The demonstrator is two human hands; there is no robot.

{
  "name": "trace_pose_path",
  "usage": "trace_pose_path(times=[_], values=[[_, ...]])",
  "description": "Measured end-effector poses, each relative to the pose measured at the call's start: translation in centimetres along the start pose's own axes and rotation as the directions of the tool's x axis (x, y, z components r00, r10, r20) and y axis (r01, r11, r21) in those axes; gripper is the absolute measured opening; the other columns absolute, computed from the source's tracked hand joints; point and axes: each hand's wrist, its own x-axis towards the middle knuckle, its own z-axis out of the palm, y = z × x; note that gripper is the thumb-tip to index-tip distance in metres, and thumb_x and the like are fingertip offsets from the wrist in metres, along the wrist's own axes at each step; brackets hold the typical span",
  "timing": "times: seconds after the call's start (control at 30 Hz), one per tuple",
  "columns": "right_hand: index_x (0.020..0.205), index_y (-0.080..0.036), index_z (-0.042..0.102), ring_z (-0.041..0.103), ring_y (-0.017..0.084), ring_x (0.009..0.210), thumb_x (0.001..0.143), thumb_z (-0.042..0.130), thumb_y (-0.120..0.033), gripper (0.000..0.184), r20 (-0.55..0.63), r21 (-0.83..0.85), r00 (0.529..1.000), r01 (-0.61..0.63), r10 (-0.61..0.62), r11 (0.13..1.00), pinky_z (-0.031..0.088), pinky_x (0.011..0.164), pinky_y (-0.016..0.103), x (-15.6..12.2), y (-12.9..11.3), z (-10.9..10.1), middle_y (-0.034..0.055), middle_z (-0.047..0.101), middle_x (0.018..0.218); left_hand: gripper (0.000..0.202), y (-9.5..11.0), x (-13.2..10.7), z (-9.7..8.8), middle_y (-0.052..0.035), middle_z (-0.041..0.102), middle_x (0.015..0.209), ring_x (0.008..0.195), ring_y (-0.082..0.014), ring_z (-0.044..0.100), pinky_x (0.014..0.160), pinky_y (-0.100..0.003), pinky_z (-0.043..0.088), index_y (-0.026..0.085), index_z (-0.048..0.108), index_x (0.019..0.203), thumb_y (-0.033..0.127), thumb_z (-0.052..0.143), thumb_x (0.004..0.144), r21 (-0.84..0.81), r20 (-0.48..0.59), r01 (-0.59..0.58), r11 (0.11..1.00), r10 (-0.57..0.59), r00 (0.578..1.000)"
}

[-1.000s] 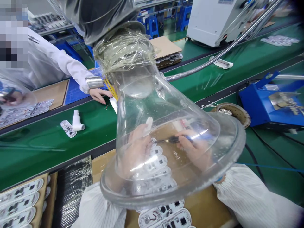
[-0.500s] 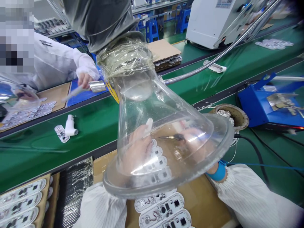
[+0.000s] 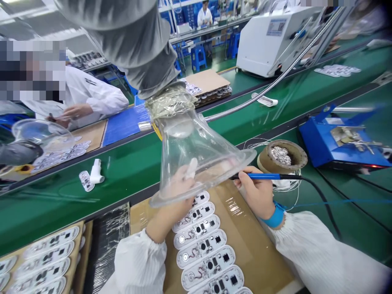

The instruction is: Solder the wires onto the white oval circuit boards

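Note:
My right hand [image 3: 256, 191], with a blue wristband [image 3: 276, 215], grips a soldering iron [image 3: 265, 176] by its blue handle; the tip lies behind the hood's rim. My left hand [image 3: 177, 185] shows through the clear flared fume hood [image 3: 196, 143]. Its fingers are closed on a small white plastic piece [image 3: 191, 168], whose exact kind I cannot make out. Below both hands, a row of white oval housings with circuit parts [image 3: 202, 247] lies on a brown cardboard sheet [image 3: 257, 261].
A pot with metal wool [image 3: 281, 157] stands to the right, before a blue metal device [image 3: 343, 143]. More housings [image 3: 49, 257] lie at lower left. A green conveyor [image 3: 128, 157] carries a white part [image 3: 97, 171]. A co-worker in white [image 3: 88, 90] sits across it.
The view has shifted, so the hood looks smaller and higher, and my right hand with the iron now shows outside it. The co-worker's arm has drawn back from the hood.

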Motion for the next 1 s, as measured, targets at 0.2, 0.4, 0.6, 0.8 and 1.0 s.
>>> trace_pose_path(times=[0.2,0.4,0.6,0.8,1.0], values=[[0.090,-0.022,0.075,0.065,0.017,0.056,0.095,0.071,-0.037,0.017,-0.003,0.010,1.000,0.008,-0.008,1.000,0.054,0.056,0.031,-0.1,0.6,-0.5,-0.0008,0.069,0.064,0.015,-1.5,-1.3,-0.6,-0.0070,0.071,0.097,0.098,-0.0278,0.070,0.104,-0.048,0.056,0.028,0.078,0.101,0.030,0.063,0.101,-0.133,0.060,0.069,0.989,-0.062,0.996],[0.090,-0.022,0.078,0.068,0.020,0.056,0.090,0.075,-0.042,0.021,-0.041,-0.061,0.998,-0.042,0.039,0.997,0.058,0.057,0.034,-0.5,1.5,-1.0,0.0039,0.074,0.068,0.016,-6.4,0.8,-1.9,-0.0104,0.071,0.123,0.116,-0.0263,0.070,0.110,-0.043,0.057,0.024,0.080,0.105,0.023,0.066,0.097,-0.139,-0.149,0.164,0.976,-0.185,0.971],[0.090,-0.023,0.079,0.069,0.023,0.059,0.088,0.076,-0.045,0.022,-0.019,-0.080,0.997,-0.073,0.071,0.994,0.059,0.058,0.035,-0.9,2.6,-1.4,0.0053,0.074,0.067,0.046,-12.7,1.1,-4.6,-0.0184,0.051,0.156,0.132,-0.0313,0.063,0.106,-0.048,0.060,0.019,0.063,0.142,0.029,0.073,0.099,-0.194,-0.501,0.392,0.899,-0.434,0.748],[0.088,-0.022,0.078,0.068,0.022,0.055,0.087,0.080,-0.048,0.026,-0.035,-0.011,0.997,-0.066,0.065,0.998,0.058,0.055,0.035,-0.8,2.1,-0.8,0.0042,0.072,0.064,0.033,-14.5,-0.7,-4.4,-0.0104,0.069,0.132,0.112,-0.0238,0.070,0.098,-0.046,0.062,0.017,0.068,0.129,0.039,0.070,0.105,-0.252,-0.580,0.507,0.824,-0.548,0.603],[0.088,-0.019,0.075,0.062,0.018,0.053,0.082,0.085,-0.057,0.040,-0.001,0.163,0.988,-0.150,0.153,0.975,0.052,0.052,0.031,-0.5,1.8,0.3,0.0020,0.069,0.060,0.015,-13.9,0.3,-5.5,-0.0065,0.071,0.110,0.109,-0.0247,0.068,0.107,-0.050,0.054,0.016,0.071,0.106,0.028,0.072,0.098,-0.333,-0.566,0.521,0.786,-0.609,0.556]])
